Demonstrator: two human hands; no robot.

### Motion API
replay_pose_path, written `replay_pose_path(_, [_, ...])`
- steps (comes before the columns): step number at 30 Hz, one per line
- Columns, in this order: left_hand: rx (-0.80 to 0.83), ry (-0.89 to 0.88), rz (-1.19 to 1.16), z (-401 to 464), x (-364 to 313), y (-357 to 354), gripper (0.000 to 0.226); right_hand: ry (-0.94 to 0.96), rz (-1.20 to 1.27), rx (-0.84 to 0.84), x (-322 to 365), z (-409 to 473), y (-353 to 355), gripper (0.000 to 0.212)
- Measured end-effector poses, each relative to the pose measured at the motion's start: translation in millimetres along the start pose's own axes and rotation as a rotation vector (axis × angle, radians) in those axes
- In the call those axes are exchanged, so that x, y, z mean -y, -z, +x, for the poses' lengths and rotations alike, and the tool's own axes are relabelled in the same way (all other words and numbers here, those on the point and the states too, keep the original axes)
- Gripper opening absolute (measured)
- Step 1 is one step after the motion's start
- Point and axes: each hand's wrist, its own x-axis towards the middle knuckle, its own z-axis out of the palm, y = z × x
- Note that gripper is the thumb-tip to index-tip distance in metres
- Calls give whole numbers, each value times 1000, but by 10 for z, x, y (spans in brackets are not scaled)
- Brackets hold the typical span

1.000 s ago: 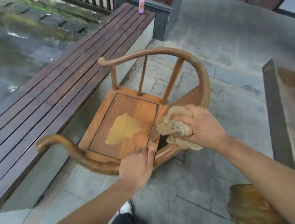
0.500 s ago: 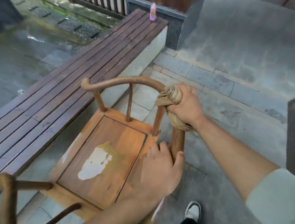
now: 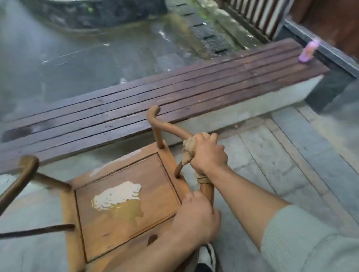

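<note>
The chair (image 3: 106, 233) is orange-brown wood, darker brown along its curved top. A puddle (image 3: 118, 195) on its seat shines white and ochre. The cloth (image 3: 189, 146) is tan. The bench (image 3: 133, 115) has dark red-brown slats, with a pink bottle (image 3: 308, 52) at its far right corner. The paving (image 3: 280, 148) is grey and the sleeve (image 3: 307, 249) pale grey-green.

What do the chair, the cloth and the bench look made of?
The chair: wood, light brown with a smooth, glossy finish; grain shows on the seat. The cloth: soft tan fabric, probably cotton, bunched and wrinkled. The bench: dark-stained wooden slats, shiny as if wet, on a pale base, perhaps concrete.
</note>
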Motion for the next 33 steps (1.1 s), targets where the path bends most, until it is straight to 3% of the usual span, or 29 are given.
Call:
replay_pose_path(8, [14, 263, -190, 1114, -50, 118, 60, 270, -120, 147, 305, 1187, -208, 62])
replay_pose_path(15, [65, 510, -463, 1821, -52, 263, 61, 423, -122, 378, 821, 1970, -421, 68])
replay_pose_path(19, [-18, 650, -530, 2360, 41, 436, 64, 410, -37, 468, 1179, 2460, -716, 73])
replay_pose_path(22, [-125, 800, -554, 2805, 153, 603, 58, 467, -51, 439, 1553, 2817, -984, 69])
replay_pose_path(24, [-179, 894, -569, 3085, 254, 700, 52, 408, -19, 405, 1783, 3072, -1177, 64])
replay_pose_path(30, [-300, 1149, -701, 3554, 487, 881, 45, -117, 408, 262, 1971, 3759, -1472, 58])
replay_pose_path(33, [-338, 1192, -790, 3671, 546, 921, 42, -136, 430, 321, 1998, 4042, -1584, 54])
